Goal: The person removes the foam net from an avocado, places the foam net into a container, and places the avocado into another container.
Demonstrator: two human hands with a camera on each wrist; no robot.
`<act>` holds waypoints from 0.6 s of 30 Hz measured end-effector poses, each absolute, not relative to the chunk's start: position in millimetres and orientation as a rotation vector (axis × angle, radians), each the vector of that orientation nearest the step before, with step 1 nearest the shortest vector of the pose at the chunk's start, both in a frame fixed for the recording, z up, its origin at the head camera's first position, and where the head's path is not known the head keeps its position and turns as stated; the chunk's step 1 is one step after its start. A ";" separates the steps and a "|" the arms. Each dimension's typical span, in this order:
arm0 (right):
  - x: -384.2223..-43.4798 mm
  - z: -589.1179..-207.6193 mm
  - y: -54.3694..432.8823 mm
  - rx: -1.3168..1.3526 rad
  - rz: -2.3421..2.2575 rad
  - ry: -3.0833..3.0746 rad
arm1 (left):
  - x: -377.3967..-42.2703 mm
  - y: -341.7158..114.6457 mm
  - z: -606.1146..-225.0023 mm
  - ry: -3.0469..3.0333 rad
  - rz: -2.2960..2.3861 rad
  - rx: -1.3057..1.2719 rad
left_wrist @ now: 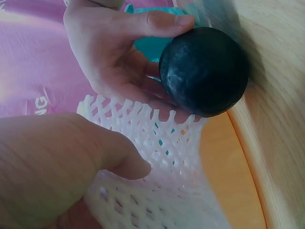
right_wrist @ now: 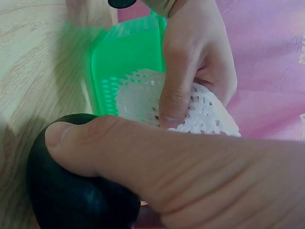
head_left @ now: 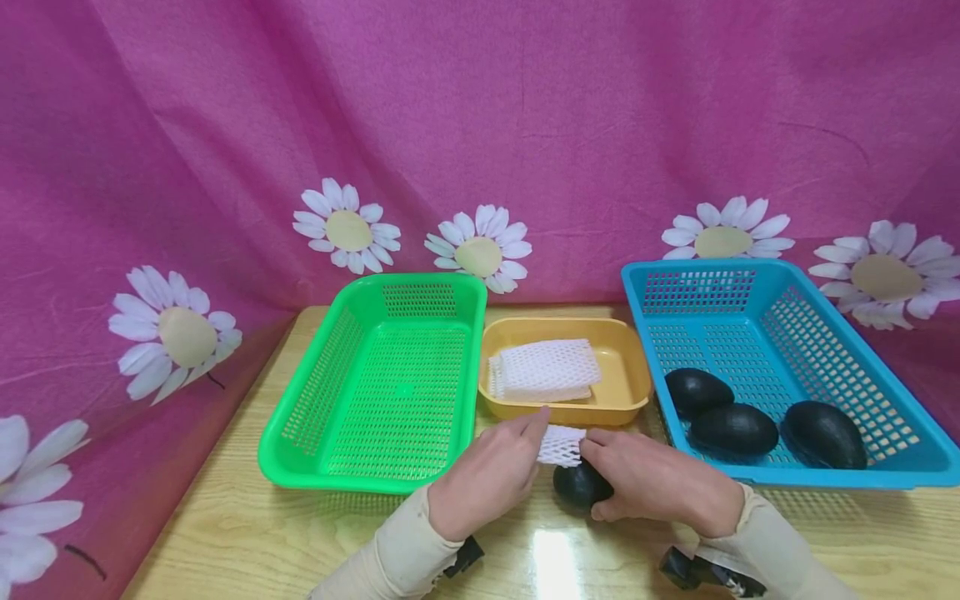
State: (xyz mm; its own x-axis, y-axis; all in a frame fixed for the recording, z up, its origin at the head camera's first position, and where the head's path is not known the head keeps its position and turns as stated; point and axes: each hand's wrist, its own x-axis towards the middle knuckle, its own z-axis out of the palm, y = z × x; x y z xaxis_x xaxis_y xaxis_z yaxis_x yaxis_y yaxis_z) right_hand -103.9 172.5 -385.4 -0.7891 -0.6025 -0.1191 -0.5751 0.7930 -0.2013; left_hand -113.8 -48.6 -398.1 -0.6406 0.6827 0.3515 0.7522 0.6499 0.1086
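My left hand [head_left: 489,468] pinches a white foam net sleeve [head_left: 561,446] between thumb and fingers. In the left wrist view the sleeve's open, toothed end [left_wrist: 138,112] spreads toward my right hand. That right hand [head_left: 654,479] grips a smooth, dark, avocado-like oval fruit [head_left: 581,487], its thumb along one side and its fingers round the other. Bare of netting, the fruit is right beside the sleeve's mouth, low over the wooden table. Some right fingers are behind the sleeve's edge in the left wrist view.
On the left stands a green basket [head_left: 365,479] with nothing in it. A yellow tray [head_left: 626,367] in the middle bears stacked white foam nets [head_left: 546,368]. At right, a blue basket [head_left: 885,477] contains three dark oval fruits [head_left: 733,430]. A pink flowered cloth [head_left: 570,150] hangs behind.
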 end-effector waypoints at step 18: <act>-101.9 -385.8 167.1 -0.847 -0.263 2.742 | -113.3 -49.3 -395.4 -2.556 -0.376 -1.165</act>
